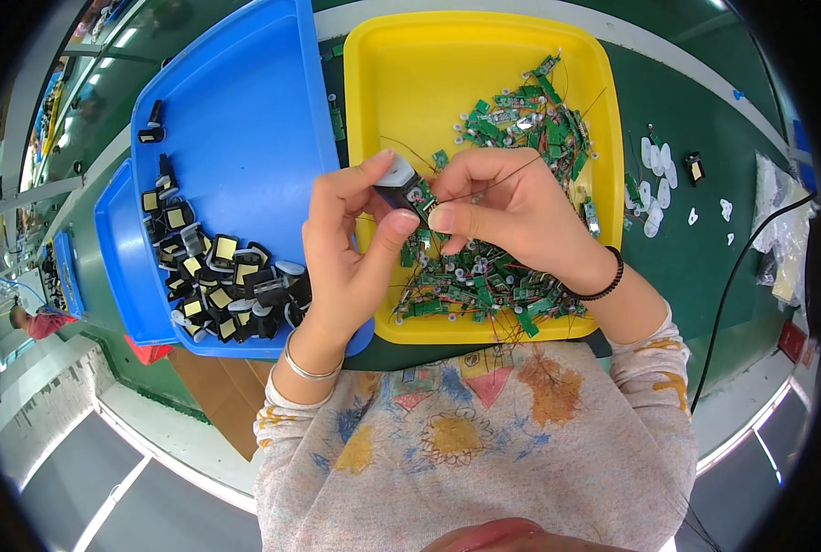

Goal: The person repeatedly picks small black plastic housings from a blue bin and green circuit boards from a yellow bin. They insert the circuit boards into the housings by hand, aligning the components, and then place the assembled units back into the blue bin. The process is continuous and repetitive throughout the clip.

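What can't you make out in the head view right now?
- How the small green circuit board sits against the black and white part: fingers of both hands cover the joint.
- Details on boards in the yellow tray: too small.
- Bench's right end: cut off by the fisheye rim.

clear plastic bags [779,239] | far right on green table [705,304] | crumpled

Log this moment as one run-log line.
left hand: holds black housing | right hand: pinches green board at housing | under hands: yellow tray of boards | left: blue tray of housings
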Action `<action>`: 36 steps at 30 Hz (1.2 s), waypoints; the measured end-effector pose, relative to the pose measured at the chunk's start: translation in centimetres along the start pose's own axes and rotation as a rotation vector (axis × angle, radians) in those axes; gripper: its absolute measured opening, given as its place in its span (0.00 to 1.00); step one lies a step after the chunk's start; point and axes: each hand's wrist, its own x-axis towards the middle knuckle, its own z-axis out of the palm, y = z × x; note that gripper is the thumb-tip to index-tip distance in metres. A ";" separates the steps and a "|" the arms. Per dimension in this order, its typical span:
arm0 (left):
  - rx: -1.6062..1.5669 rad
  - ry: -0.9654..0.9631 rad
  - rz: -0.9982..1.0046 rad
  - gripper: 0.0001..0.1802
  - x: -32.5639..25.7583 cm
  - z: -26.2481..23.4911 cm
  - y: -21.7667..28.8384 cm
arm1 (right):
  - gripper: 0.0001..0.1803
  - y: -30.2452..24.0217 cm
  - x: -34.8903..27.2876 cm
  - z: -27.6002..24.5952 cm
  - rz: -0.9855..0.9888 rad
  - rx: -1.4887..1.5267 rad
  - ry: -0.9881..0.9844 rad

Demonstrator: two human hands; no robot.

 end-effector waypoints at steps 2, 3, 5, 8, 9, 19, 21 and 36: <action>0.007 -0.011 -0.002 0.21 0.1 0.0 0.2 | 0.05 0.0 0.0 -0.1 0.007 0.015 -0.004; 0.003 -0.009 0.001 0.21 0.1 0.0 0.2 | 0.05 0.0 0.1 -0.1 0.025 0.023 -0.010; -0.005 -0.005 0.009 0.21 0.2 0.1 0.1 | 0.05 0.0 0.1 -0.3 0.060 0.040 -0.023; 0.051 -0.018 0.013 0.20 0.2 -0.1 0.1 | 0.06 0.2 0.4 -0.2 0.038 0.073 -0.001; 0.107 -0.026 0.035 0.20 0.3 -0.2 0.1 | 0.06 0.3 0.3 -0.2 0.020 0.014 0.014; -0.238 -0.018 -0.168 0.18 0.6 0.3 1.2 | 0.05 0.8 0.1 0.5 -0.067 -0.071 0.105; -0.173 -0.035 -0.142 0.19 0.8 0.1 1.3 | 0.05 0.9 0.1 0.6 -0.160 -0.278 0.156; 0.107 0.015 -0.034 0.18 0.7 -0.6 0.6 | 0.08 1.4 0.0 1.0 -0.613 -0.953 0.221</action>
